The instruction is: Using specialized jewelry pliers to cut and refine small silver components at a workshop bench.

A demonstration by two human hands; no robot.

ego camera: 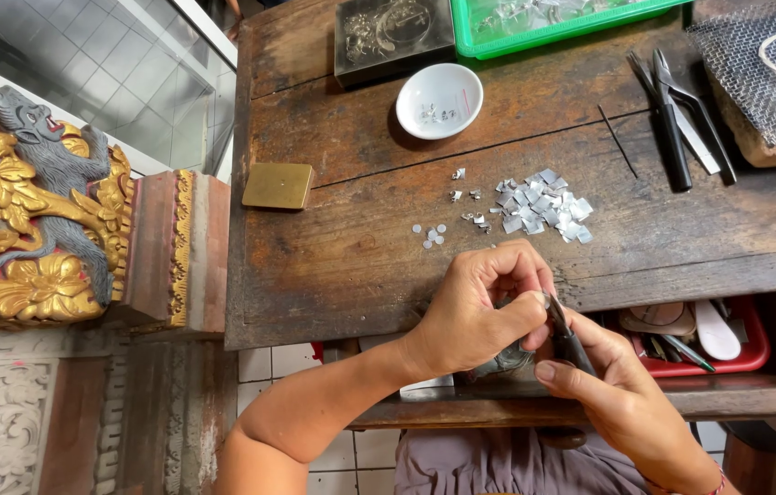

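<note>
At the near edge of a worn dark wooden bench (333, 266), a person's left hand (479, 316) pinches something too small to make out, fingers curled tight against the tip of dark slim-nosed metal pliers (564, 335). The right hand (621, 399) has its grip closed around the pliers' handles. The work sits over the bench edge, so a slip of the pinch could drop the piece to the tiled floor (hard to find there). At twelve o'clock from the hands lies a heap of small cut silver-coloured metal squares (542, 213); a stray elbow could scatter it.
</note>
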